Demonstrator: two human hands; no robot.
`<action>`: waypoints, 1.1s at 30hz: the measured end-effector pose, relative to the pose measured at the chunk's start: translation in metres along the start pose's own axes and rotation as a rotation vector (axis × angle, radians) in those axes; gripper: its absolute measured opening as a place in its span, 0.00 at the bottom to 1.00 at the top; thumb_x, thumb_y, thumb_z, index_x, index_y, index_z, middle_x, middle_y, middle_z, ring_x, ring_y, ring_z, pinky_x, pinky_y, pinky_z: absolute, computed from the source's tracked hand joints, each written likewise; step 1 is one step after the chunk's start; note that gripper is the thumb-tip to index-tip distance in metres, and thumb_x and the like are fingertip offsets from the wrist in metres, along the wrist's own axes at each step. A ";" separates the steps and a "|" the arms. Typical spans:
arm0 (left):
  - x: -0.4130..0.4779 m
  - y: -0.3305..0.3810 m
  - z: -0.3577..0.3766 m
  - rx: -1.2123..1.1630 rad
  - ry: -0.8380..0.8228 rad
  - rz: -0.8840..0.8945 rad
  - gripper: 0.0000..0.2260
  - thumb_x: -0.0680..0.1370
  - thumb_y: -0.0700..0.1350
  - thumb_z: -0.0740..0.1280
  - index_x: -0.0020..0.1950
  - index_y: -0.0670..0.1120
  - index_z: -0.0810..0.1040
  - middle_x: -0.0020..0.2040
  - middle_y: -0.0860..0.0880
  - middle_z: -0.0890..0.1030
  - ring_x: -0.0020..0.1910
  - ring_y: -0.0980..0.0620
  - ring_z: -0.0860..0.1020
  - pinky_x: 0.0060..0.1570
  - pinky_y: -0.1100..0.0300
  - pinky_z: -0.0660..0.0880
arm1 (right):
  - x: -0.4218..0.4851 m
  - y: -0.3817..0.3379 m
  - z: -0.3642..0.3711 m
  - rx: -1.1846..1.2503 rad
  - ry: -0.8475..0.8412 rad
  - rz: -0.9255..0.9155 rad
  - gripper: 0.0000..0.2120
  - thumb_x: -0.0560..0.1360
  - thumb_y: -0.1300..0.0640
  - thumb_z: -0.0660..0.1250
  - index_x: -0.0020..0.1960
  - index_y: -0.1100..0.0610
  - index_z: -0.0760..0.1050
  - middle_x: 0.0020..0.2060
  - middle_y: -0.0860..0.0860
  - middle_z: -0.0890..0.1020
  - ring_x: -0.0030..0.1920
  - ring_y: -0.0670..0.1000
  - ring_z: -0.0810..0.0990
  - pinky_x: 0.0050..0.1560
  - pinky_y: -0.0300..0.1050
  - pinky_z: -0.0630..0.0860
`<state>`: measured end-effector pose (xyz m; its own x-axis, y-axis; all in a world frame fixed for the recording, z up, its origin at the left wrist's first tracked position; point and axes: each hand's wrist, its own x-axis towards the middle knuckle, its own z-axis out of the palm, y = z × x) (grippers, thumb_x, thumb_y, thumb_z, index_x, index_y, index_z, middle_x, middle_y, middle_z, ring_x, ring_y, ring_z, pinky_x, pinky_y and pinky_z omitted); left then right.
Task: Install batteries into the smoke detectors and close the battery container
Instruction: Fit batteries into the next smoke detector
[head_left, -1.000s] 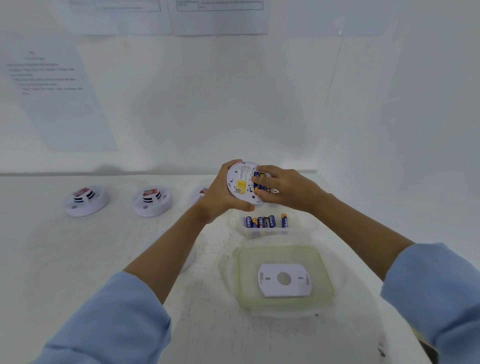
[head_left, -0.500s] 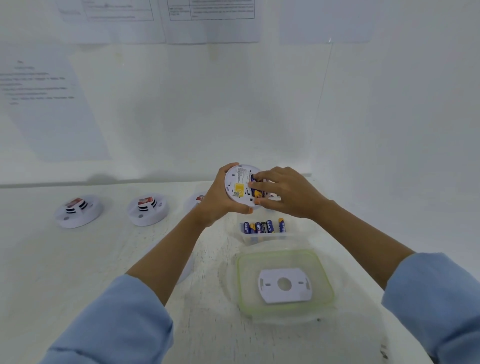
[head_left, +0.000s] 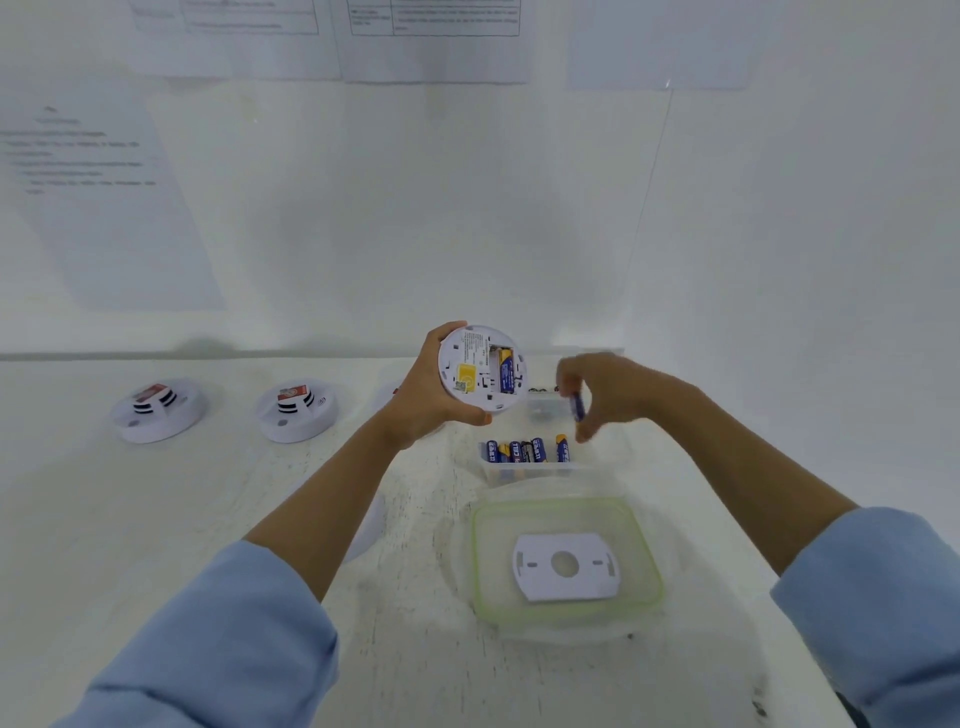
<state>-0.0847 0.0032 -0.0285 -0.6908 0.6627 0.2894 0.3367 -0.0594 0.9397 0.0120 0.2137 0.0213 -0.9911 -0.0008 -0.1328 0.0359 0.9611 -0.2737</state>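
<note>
At centre frame, my left hand (head_left: 434, 395) grips a smoke detector (head_left: 480, 368), one battery seated.
My right hand (head_left: 610, 392) pinches a blurred battery (head_left: 577, 406) beside it.

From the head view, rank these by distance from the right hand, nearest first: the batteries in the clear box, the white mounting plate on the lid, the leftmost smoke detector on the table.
From the right hand:
1. Batteries, just below it in the clear box.
2. Mounting plate, nearer the person, on the green-rimmed lid.
3. Leftmost smoke detector, far left on the table.
</note>
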 end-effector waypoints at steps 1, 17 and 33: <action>0.000 0.001 0.000 0.004 0.001 0.002 0.43 0.56 0.33 0.75 0.66 0.49 0.59 0.59 0.54 0.70 0.58 0.56 0.72 0.47 0.67 0.76 | 0.001 0.003 0.006 -0.134 -0.084 0.053 0.21 0.61 0.60 0.78 0.46 0.54 0.68 0.48 0.51 0.75 0.49 0.52 0.74 0.45 0.42 0.71; -0.003 0.006 0.014 0.003 0.001 0.021 0.43 0.56 0.32 0.75 0.66 0.49 0.59 0.59 0.53 0.69 0.57 0.55 0.73 0.46 0.66 0.77 | 0.013 -0.034 0.007 0.402 0.348 -0.072 0.10 0.74 0.55 0.67 0.54 0.55 0.71 0.41 0.53 0.75 0.39 0.51 0.74 0.36 0.37 0.71; -0.001 0.003 0.026 -0.018 0.022 0.025 0.44 0.57 0.32 0.76 0.67 0.51 0.59 0.61 0.49 0.69 0.58 0.51 0.73 0.46 0.62 0.79 | 0.023 -0.034 0.021 0.445 0.505 -0.009 0.14 0.67 0.58 0.73 0.43 0.56 0.68 0.42 0.55 0.75 0.39 0.52 0.71 0.36 0.38 0.67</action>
<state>-0.0660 0.0218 -0.0308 -0.6963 0.6442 0.3165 0.3428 -0.0889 0.9352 -0.0096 0.1750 0.0077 -0.9259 0.2252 0.3032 -0.0301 0.7561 -0.6537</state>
